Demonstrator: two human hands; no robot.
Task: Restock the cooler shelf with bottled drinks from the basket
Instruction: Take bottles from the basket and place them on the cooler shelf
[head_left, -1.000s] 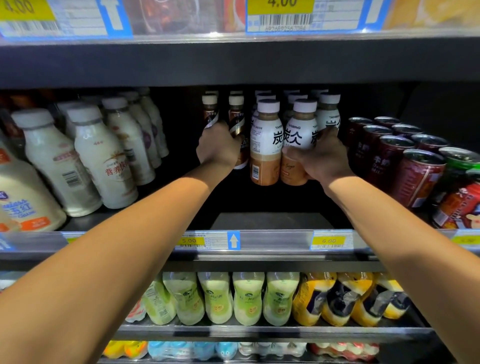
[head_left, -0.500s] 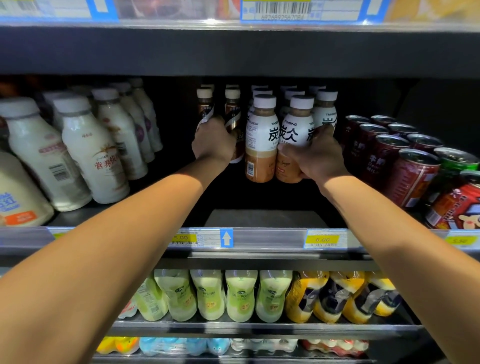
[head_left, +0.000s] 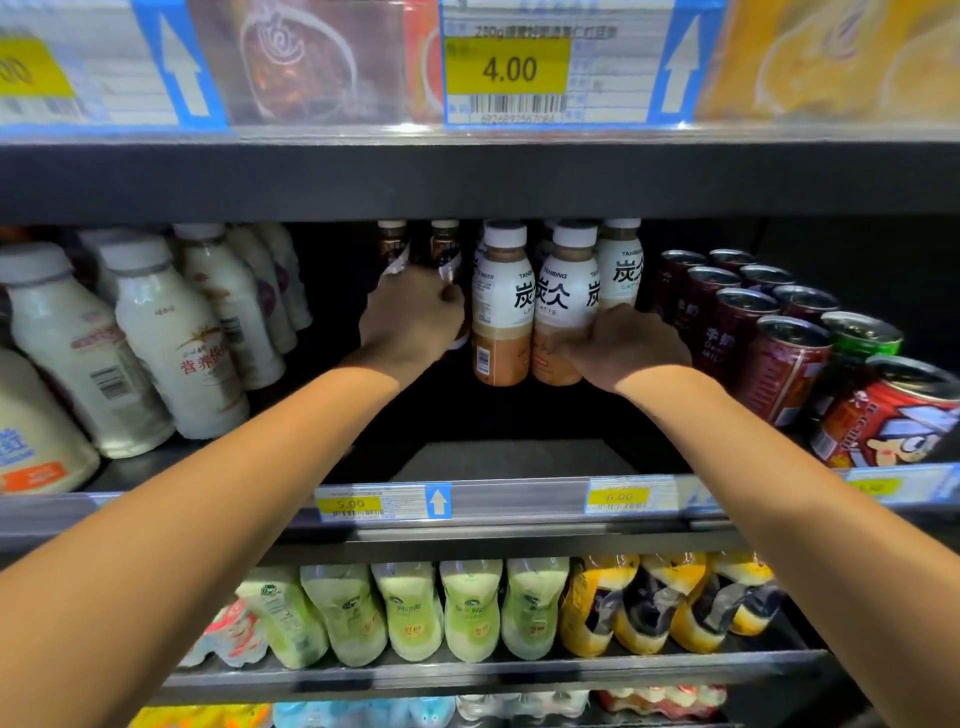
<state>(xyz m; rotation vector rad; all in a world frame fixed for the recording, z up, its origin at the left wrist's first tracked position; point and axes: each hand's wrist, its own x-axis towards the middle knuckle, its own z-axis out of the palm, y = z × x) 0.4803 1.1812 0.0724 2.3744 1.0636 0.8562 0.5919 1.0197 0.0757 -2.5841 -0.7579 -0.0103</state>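
Two white-cap latte btls (head_left: 504, 306); R grip (head_left: 628, 348) holds one, L grip (head_left: 410, 322) holds dark btl (head_left: 447, 249)

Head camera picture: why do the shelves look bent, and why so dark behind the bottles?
Head view: the wide lens bows the shelf rail; little light reaches behind the latte bottles; the upper price tag looks soft; can tops catch glare.

The dark shelf (head_left: 509, 457) carried rows of white milk bottles (head_left: 171, 353) on the left. Latte bottles (head_left: 501, 306) and dark bottles (head_left: 392, 244) stood upright toward the back of the middle, and red cans (head_left: 784, 369) stood on the right. Price tags (head_left: 618, 496) lined its front rail.
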